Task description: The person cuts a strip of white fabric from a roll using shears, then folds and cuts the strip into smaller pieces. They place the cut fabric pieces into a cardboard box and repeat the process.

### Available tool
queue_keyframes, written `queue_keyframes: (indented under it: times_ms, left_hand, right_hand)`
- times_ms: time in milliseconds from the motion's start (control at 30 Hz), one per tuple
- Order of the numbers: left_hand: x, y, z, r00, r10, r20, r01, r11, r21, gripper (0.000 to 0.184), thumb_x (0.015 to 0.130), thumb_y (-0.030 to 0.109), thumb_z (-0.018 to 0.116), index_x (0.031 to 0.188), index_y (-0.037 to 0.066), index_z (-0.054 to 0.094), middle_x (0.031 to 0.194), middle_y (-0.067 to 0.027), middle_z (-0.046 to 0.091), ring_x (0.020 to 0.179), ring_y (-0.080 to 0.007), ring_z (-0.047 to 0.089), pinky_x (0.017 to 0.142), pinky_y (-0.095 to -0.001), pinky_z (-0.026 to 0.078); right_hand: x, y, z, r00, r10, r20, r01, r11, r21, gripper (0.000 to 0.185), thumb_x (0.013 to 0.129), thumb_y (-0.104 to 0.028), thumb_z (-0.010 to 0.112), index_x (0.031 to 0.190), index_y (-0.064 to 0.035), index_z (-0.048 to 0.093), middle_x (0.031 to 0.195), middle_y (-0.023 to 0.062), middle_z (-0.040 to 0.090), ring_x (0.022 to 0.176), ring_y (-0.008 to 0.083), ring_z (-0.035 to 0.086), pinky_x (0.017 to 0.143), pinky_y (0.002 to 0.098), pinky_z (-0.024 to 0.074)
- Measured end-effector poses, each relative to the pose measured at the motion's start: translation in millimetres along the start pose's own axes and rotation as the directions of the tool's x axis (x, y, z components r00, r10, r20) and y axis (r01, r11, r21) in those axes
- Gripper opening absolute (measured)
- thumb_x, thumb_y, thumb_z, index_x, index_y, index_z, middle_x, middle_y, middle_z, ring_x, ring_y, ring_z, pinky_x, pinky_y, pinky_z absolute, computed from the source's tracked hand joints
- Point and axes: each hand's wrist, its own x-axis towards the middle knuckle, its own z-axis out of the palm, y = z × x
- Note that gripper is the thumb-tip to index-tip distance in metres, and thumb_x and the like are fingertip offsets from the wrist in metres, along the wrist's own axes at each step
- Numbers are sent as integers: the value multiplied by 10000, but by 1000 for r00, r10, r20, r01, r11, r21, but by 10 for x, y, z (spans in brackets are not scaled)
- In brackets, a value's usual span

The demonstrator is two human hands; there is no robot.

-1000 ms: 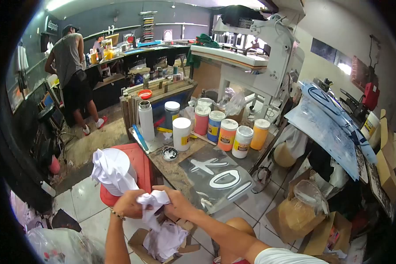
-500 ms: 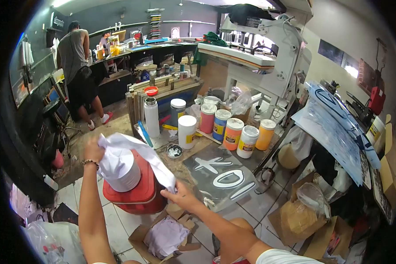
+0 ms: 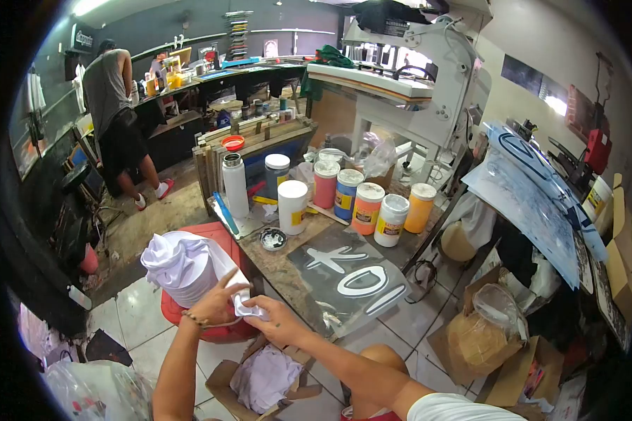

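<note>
A long white cloth point(image 3: 178, 254) lies bunched on top of a white round tub point(image 3: 195, 278), and one end stretches toward me. The tub rests on a red stool or box lid point(image 3: 226, 240). With its fingers stretched out, my left hand point(image 3: 212, 306) touches the cloth near that end. My right hand point(image 3: 277, 324) pinches the end of the cloth between thumb and fingers, close beside my left fingertips. Below my hands, an open cardboard box point(image 3: 221, 379) holds more crumpled white cloth point(image 3: 265, 379).
On a low board stand several paint jars, among them a white jar point(image 3: 292, 208) and an orange jar point(image 3: 366, 209). A dark sheet with white lettering point(image 3: 351, 274) lies in front. Farther off are a white press point(image 3: 439, 105) and a person point(image 3: 116, 105) at a bench.
My left hand has left the bunched part over the tub and come down to the right, beside my right hand. The cloth's raised stretch has dropped and now hangs closer to the tub.
</note>
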Motion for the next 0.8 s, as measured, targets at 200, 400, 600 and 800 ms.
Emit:
queue_keyframes:
  times_ms: [200,400,600,800]
  left_hand:
    - [-111,-128,-53,963,-264,-59,243,940,-241,324,702,95,770,1007,7,707,911,-144,724,804,-220,693,708,-337,537]
    - [-823,168,-218,752,-598,-276,522,797,-304,265,695,42,722,954,-8,699,701,-86,680,629,-121,634,594,-282,502]
    - [-1240,238,172,687,-609,-396,534,793,-293,192,660,3,708,849,-1,672,679,-56,649,612,-118,589,583,-291,478]
    - [-1243,126,339,706,-625,-334,542,779,-315,194,647,18,637,839,-2,657,662,-165,638,595,-264,635,602,-366,497]
  right_hand:
    - [25,-248,-276,970,231,-79,-227,972,51,305,867,-202,744,1090,-19,645,849,66,660,730,119,633,654,287,505]
    - [74,-23,-453,974,189,-126,-150,952,268,184,895,-148,703,1000,-12,639,794,49,666,644,110,625,572,272,499]
    - [22,69,-410,979,182,-87,-176,982,70,156,867,-117,709,959,-6,652,803,56,673,710,114,637,627,291,505]
    - [-48,69,-350,1000,24,-8,-25,981,-192,137,842,-81,691,947,-4,651,831,106,663,737,188,646,678,328,508]
